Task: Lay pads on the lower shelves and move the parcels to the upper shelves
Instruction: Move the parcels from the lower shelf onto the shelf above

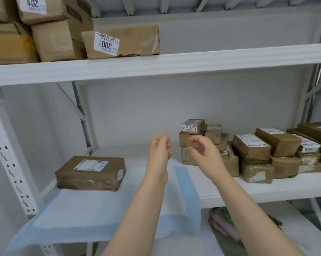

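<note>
A white pad with blue borders (86, 211) lies on the left part of the lower shelf (266, 189) and hangs over its front edge. One brown parcel (90, 173) rests on the pad at the back left. A stack of small brown parcels (193, 133) stands right of the pad, with several more parcels (263, 154) further right. My left hand (158, 152) hovers above the pad, fingers loosely curled, holding nothing. My right hand (204, 150) is raised just in front of the small stack, fingers relaxed and empty. Brown parcels (122, 41) fill the left of the upper shelf (174, 61).
The right half of the upper shelf holds nothing. A perforated white upright (10, 163) stands at the left. Below the lower shelf lies a bundle of coloured bags (224, 224).
</note>
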